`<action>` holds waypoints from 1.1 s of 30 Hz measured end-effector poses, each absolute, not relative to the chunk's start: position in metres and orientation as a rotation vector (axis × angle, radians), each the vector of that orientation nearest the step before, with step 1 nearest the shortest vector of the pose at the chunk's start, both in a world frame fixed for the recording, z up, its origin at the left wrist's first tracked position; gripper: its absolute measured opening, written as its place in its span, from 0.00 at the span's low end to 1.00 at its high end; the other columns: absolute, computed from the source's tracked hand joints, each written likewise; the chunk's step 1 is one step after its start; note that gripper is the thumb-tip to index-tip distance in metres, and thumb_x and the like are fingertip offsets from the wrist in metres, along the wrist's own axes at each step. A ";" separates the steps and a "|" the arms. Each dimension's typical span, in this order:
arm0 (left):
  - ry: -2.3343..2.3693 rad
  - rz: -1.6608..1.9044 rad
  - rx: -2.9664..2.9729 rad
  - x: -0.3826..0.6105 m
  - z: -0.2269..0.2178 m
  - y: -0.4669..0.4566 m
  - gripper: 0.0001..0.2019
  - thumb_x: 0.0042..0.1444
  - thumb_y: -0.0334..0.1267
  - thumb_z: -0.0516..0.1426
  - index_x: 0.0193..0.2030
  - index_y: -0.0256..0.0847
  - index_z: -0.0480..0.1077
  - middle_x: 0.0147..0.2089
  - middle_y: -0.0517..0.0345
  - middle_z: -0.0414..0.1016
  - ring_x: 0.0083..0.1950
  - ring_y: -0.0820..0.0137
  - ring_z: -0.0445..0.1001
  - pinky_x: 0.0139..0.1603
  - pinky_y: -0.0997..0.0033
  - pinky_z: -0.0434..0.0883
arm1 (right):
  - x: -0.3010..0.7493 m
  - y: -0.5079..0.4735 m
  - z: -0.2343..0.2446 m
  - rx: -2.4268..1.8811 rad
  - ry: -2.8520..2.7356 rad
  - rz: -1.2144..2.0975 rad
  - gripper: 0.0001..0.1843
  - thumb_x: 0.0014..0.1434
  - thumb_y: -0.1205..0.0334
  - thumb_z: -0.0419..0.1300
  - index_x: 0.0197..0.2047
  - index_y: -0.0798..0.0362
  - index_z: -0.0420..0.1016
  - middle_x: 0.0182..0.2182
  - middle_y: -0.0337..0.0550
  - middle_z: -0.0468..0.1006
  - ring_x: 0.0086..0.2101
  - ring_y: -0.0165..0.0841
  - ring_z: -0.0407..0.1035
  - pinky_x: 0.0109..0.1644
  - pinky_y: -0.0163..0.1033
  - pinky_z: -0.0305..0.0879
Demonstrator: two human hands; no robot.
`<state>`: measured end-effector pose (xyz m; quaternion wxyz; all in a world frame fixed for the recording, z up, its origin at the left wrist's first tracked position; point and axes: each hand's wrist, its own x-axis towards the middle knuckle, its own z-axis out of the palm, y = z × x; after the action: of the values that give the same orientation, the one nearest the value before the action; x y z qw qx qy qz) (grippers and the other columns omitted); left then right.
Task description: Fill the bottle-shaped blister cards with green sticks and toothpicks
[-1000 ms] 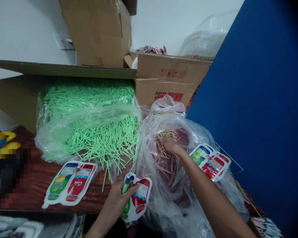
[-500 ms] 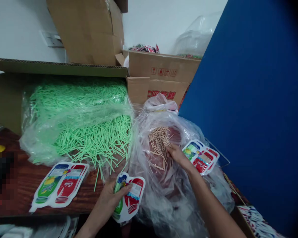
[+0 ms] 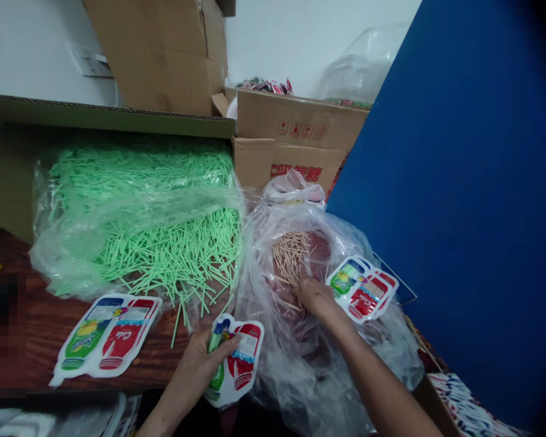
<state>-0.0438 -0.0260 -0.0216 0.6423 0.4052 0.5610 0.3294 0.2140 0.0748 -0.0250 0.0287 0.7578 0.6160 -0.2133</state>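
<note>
My left hand (image 3: 208,358) grips a flat printed pouch (image 3: 243,358) at the table's front edge, thumb across its face. The pouch is shaped like two bottles, one green and one red with "Cola" lettering. My right hand (image 3: 316,296) reaches into an open clear plastic bag (image 3: 259,267), its bent fingers closed on a few thin brown sticks at the lower edge of the pile (image 3: 291,252). Its fingertips are partly hidden. Beside that wrist, a small stack of similar pouches (image 3: 364,291) rests on the bag. Another matching pouch stack (image 3: 107,334) lies on the table to the left.
Many thin green sticks (image 3: 177,243) spill from a clear bag in an open cardboard box (image 3: 118,115). A printed carton (image 3: 300,124) stands behind, and a blue panel (image 3: 446,182) rises on the right. At lower right sits a box of striped packets (image 3: 468,400).
My right hand has moved slightly left and nearer to me along the brown sticks. My left hand keeps its hold on the pouch, and the view has shifted a little.
</note>
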 end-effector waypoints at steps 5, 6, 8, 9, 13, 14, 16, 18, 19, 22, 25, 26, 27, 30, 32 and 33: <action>1.254 0.776 0.891 -0.044 -0.022 -0.027 0.15 0.48 0.48 0.63 0.26 0.38 0.70 0.22 0.60 0.76 0.22 0.69 0.73 0.24 0.74 0.68 | 0.210 0.078 -0.031 2.444 1.896 -0.782 0.16 0.53 0.70 0.54 0.45 0.61 0.72 0.44 0.66 0.77 0.46 0.52 0.72 0.46 0.51 0.63; 1.254 0.776 0.887 -0.045 -0.023 -0.027 0.15 0.48 0.48 0.64 0.26 0.37 0.69 0.22 0.59 0.76 0.22 0.69 0.73 0.24 0.75 0.68 | 0.215 0.078 -0.032 2.461 1.925 -0.833 0.15 0.52 0.71 0.54 0.44 0.61 0.72 0.42 0.64 0.78 0.45 0.51 0.73 0.46 0.50 0.63; 1.256 0.781 0.880 -0.045 -0.023 -0.027 0.15 0.47 0.47 0.64 0.26 0.37 0.69 0.22 0.59 0.77 0.23 0.69 0.73 0.24 0.75 0.68 | 0.226 0.074 -0.034 2.506 2.008 -0.955 0.12 0.53 0.69 0.53 0.41 0.59 0.71 0.38 0.59 0.79 0.42 0.46 0.73 0.45 0.47 0.63; 1.251 0.786 0.877 -0.045 -0.024 -0.028 0.15 0.47 0.47 0.64 0.27 0.37 0.69 0.23 0.59 0.77 0.23 0.69 0.73 0.24 0.75 0.68 | 0.232 0.072 -0.035 2.531 2.057 -1.034 0.10 0.55 0.67 0.52 0.40 0.57 0.71 0.36 0.55 0.79 0.40 0.43 0.73 0.44 0.45 0.64; 1.212 0.791 0.859 -0.043 -0.024 -0.028 0.15 0.47 0.47 0.64 0.28 0.36 0.71 0.24 0.57 0.78 0.24 0.68 0.75 0.25 0.74 0.69 | 0.247 0.064 -0.042 2.623 2.231 -1.454 0.12 0.58 0.55 0.48 0.33 0.53 0.67 0.26 0.42 0.75 0.29 0.35 0.70 0.36 0.39 0.65; 1.205 0.793 0.852 -0.042 -0.023 -0.027 0.15 0.47 0.47 0.65 0.28 0.36 0.71 0.25 0.56 0.79 0.24 0.67 0.76 0.26 0.74 0.70 | 0.247 0.063 -0.044 2.645 2.262 -1.563 0.13 0.57 0.52 0.49 0.32 0.52 0.67 0.25 0.42 0.74 0.28 0.35 0.69 0.35 0.39 0.66; 1.192 0.784 0.838 -0.040 -0.021 -0.026 0.15 0.47 0.47 0.65 0.31 0.36 0.72 0.26 0.55 0.80 0.26 0.66 0.77 0.27 0.73 0.71 | 0.245 0.063 -0.047 2.692 2.311 -1.746 0.16 0.55 0.48 0.51 0.35 0.53 0.67 0.27 0.42 0.74 0.29 0.35 0.70 0.37 0.40 0.66; 1.174 0.775 0.836 -0.038 -0.020 -0.026 0.15 0.47 0.47 0.65 0.31 0.35 0.73 0.27 0.54 0.80 0.26 0.66 0.77 0.27 0.73 0.71 | 0.240 0.064 -0.050 2.734 2.342 -1.885 0.20 0.55 0.46 0.52 0.42 0.54 0.67 0.31 0.44 0.76 0.31 0.36 0.71 0.40 0.42 0.67; 1.166 0.776 0.839 -0.037 -0.020 -0.026 0.15 0.47 0.47 0.65 0.31 0.35 0.73 0.27 0.54 0.80 0.26 0.67 0.77 0.27 0.74 0.71 | 0.237 0.064 -0.052 2.748 2.344 -1.967 0.22 0.54 0.45 0.53 0.44 0.54 0.68 0.32 0.45 0.76 0.32 0.36 0.71 0.41 0.42 0.67; 1.154 0.798 0.836 -0.036 -0.019 -0.026 0.15 0.48 0.47 0.64 0.32 0.35 0.73 0.28 0.54 0.80 0.26 0.67 0.77 0.28 0.75 0.71 | 0.228 0.061 -0.061 2.720 2.324 -2.191 0.22 0.52 0.45 0.58 0.43 0.53 0.71 0.33 0.45 0.78 0.35 0.37 0.71 0.43 0.42 0.66; 1.136 0.814 0.819 -0.036 -0.018 -0.026 0.15 0.49 0.46 0.64 0.34 0.36 0.73 0.30 0.53 0.81 0.29 0.66 0.78 0.30 0.73 0.72 | 0.221 0.055 -0.070 2.667 2.296 -2.255 0.19 0.53 0.47 0.59 0.41 0.52 0.73 0.34 0.44 0.79 0.37 0.38 0.71 0.45 0.41 0.65; 1.133 0.817 0.817 -0.036 -0.017 -0.026 0.15 0.49 0.46 0.64 0.35 0.36 0.73 0.31 0.53 0.81 0.29 0.66 0.78 0.31 0.73 0.72 | 0.220 0.053 -0.072 2.667 2.284 -2.262 0.17 0.54 0.48 0.59 0.41 0.52 0.73 0.35 0.43 0.79 0.37 0.37 0.71 0.45 0.41 0.65; 1.133 0.814 0.813 -0.036 -0.017 -0.026 0.15 0.48 0.46 0.64 0.34 0.36 0.73 0.31 0.53 0.81 0.29 0.65 0.78 0.31 0.73 0.72 | 0.219 0.051 -0.073 2.678 2.269 -2.270 0.16 0.55 0.49 0.59 0.41 0.52 0.73 0.34 0.43 0.79 0.36 0.37 0.71 0.45 0.41 0.65; 1.154 0.791 0.807 -0.037 -0.017 -0.027 0.15 0.48 0.46 0.64 0.33 0.35 0.72 0.30 0.52 0.81 0.28 0.65 0.77 0.29 0.72 0.72 | 0.219 0.049 -0.071 2.763 2.244 -2.225 0.14 0.57 0.50 0.57 0.40 0.51 0.73 0.32 0.41 0.79 0.34 0.36 0.71 0.42 0.40 0.66; 1.149 0.795 0.812 -0.037 -0.017 -0.028 0.15 0.49 0.46 0.64 0.34 0.35 0.72 0.30 0.52 0.81 0.28 0.65 0.77 0.29 0.72 0.72 | 0.219 0.048 -0.069 2.827 2.267 -2.124 0.15 0.58 0.49 0.56 0.40 0.50 0.74 0.33 0.41 0.79 0.34 0.37 0.71 0.42 0.40 0.66; 1.142 0.805 0.820 -0.037 -0.016 -0.028 0.14 0.49 0.46 0.64 0.34 0.35 0.72 0.30 0.52 0.81 0.28 0.65 0.77 0.30 0.72 0.72 | 0.220 0.047 -0.068 2.839 2.285 -2.078 0.15 0.58 0.49 0.55 0.40 0.50 0.74 0.34 0.42 0.80 0.35 0.37 0.71 0.43 0.40 0.66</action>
<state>-0.0372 -0.0282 -0.0163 0.6894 0.3665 0.5106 0.3600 0.2199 0.0467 -0.0682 -0.5025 0.5851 0.4709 -0.4282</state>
